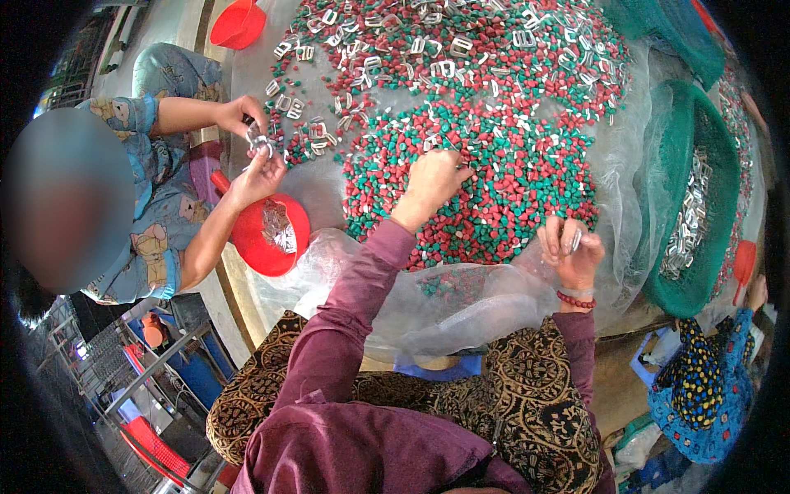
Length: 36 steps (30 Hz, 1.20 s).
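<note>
Small red and green cone-shaped pieces [510, 185] lie in a wide heap on clear plastic sheeting, with silver metal buckles [444, 67] scattered over its far part. My left hand [432, 183] is down at the middle of the heap, its fingers pinched together. A thin bright bit shows by its fingertips, too small to name. Over the heap's near right edge, my right hand [573, 262] is raised with curled fingers, and a silver metal buckle [575, 240] sticks out between them. Loose red and green pieces lie around both hands.
At left, a co-worker's hands [257, 169] hold metal buckles above a red bowl [247, 247] with silver pieces inside. A green mesh basket [724, 165] of buckles stands at right. Another red bowl [238, 23] is at far left, a red scoop [744, 262] at far right.
</note>
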Tool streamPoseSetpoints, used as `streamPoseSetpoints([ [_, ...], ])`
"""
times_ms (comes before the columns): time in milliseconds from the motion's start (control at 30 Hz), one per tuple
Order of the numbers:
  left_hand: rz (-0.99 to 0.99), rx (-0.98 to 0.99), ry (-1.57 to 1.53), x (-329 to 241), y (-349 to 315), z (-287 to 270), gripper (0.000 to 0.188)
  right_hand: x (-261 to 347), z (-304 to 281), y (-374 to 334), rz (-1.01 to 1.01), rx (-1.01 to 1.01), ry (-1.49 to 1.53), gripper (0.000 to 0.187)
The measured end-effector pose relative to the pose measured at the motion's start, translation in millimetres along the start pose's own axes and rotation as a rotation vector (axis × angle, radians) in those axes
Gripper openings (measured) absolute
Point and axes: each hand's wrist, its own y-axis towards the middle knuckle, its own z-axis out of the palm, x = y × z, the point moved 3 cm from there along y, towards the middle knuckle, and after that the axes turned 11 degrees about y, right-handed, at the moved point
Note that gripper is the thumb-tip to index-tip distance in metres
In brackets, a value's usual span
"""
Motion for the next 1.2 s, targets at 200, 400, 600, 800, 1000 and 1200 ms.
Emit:
streamPoseSetpoints([
  [200,-0.038,0.031,0.21,-11,15,20,0.021,7,-2,4,0.094,-0.209,-0.164,0.039],
  [400,-0.1,0.162,-0.671,1,-9,-39,0.017,-26,-37,45,0.026,-0.177,-1.48,0.023],
  [600,0.042,0.432,-1.675,19,-49,-57,0.027,-43,-28,70,0.083,-0.018,-2.127,0.016],
  [800,-0.113,0.408,-1.626,7,-38,-50,0.023,-44,-44,58,0.095,-0.219,-1.877,0.015],
  [1000,0.187,0.545,-0.461,-15,-15,23,0.033,-24,-70,8,0.23,-0.666,-0.637,0.014],
  [1200,-0.212,0.257,-0.514,7,61,12,0.028,-2,-44,8,0.055,-0.517,-0.16,0.024],
])
